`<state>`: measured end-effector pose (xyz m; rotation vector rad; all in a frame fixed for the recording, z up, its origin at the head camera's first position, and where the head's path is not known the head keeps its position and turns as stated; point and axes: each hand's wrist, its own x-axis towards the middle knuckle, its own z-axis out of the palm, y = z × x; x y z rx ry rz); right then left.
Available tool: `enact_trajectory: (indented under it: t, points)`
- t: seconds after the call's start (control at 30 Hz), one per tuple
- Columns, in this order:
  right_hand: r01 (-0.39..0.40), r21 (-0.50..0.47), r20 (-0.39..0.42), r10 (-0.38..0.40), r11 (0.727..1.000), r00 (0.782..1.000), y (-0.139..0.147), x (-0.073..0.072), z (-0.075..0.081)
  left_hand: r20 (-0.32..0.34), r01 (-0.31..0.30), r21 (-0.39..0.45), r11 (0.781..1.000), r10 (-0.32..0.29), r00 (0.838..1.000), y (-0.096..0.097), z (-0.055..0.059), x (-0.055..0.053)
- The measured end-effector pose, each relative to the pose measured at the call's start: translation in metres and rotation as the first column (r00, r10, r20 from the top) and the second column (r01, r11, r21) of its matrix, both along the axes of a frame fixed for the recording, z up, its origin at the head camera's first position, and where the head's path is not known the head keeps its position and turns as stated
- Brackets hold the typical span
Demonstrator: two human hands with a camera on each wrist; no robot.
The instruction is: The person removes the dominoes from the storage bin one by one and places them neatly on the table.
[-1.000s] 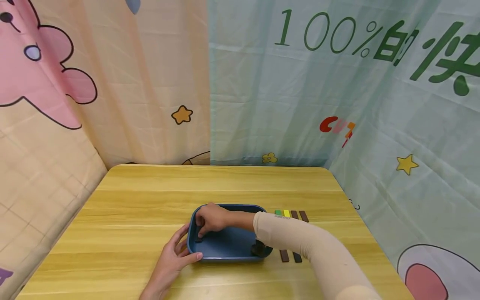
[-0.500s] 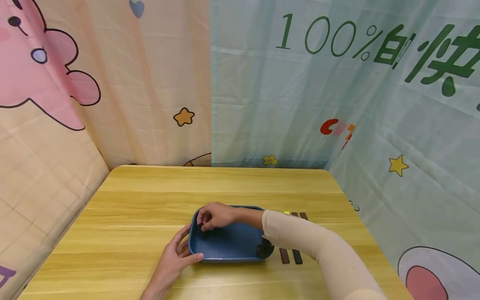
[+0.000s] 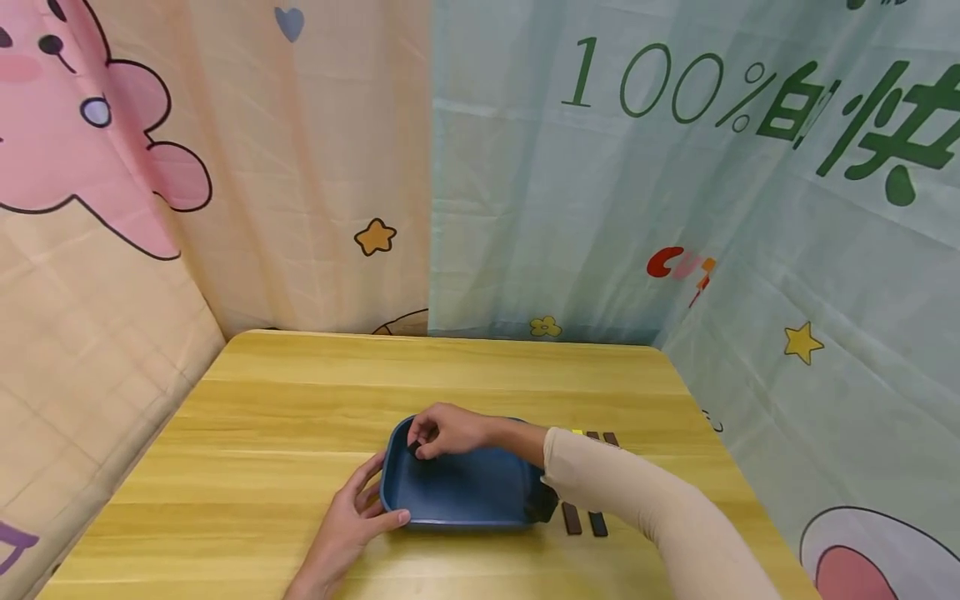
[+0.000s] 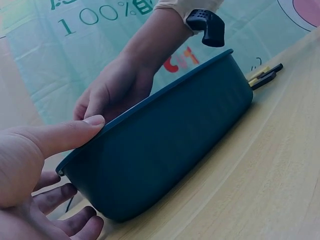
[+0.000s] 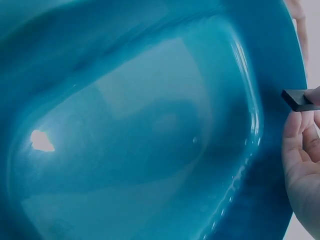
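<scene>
A deep blue rectangular tub [image 3: 468, 496] stands on the wooden table. My left hand [image 3: 347, 521] holds its left end, the thumb over the near rim and the fingers against the outer wall, as the left wrist view also shows. Over the tub's left part, my right hand [image 3: 456, 429] pinches a small dark rectangular block [image 5: 298, 99] between thumb and fingers. In the right wrist view the block is near the rim, partly covered by the thumb. The tub wall [image 4: 170, 135] hides the right fingertips in the left wrist view.
Right of the tub, a dark brown strip [image 3: 572, 519] and a black strip [image 3: 597, 524] lie at the front. A yellow piece [image 3: 577, 432] and two brown strips [image 3: 611, 438] lie farther back, partly behind the right sleeve [image 3: 622, 475]. Printed curtains surround the wooden table [image 3: 262, 467].
My right hand has lifted the dark block from the tub's floor at the left end and drawn it slightly right and up. My left hand keeps its hold on the tub.
</scene>
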<state>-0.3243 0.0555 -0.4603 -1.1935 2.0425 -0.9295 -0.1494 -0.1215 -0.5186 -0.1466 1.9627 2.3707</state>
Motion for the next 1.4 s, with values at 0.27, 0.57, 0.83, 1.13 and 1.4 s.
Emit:
enact_trajectory:
  t: [0.27,0.57,0.83,1.13,1.4]
  points:
    - [0.076,-0.024,-0.018,-0.076,0.997,0.997,0.021,0.001,0.002,-0.007,0.009,0.016,1.0,-0.009,1.0,0.001,-0.001,0.001]
    - [0.161,-0.079,0.02,-0.16,0.984,0.987,0.041,0.002,0.004,-0.015,0.01,0.038,0.999,-0.009,1.0,0.002,-0.003,0.001]
    - [0.225,-0.101,0.075,-0.218,0.969,0.973,0.061,0.004,0.007,-0.031,0.008,0.071,0.997,-0.006,0.999,0.002,-0.003,0.001]
    - [0.316,-0.123,0.125,-0.302,0.941,0.945,0.09,0.006,0.01,-0.034,-0.002,0.072,0.997,0.005,0.999,0.003,-0.002,0.003]
    - [0.366,-0.144,0.14,-0.348,0.919,0.927,0.114,0.007,0.009,-0.043,-0.009,0.062,0.998,0.012,0.999,0.003,-0.003,0.003]
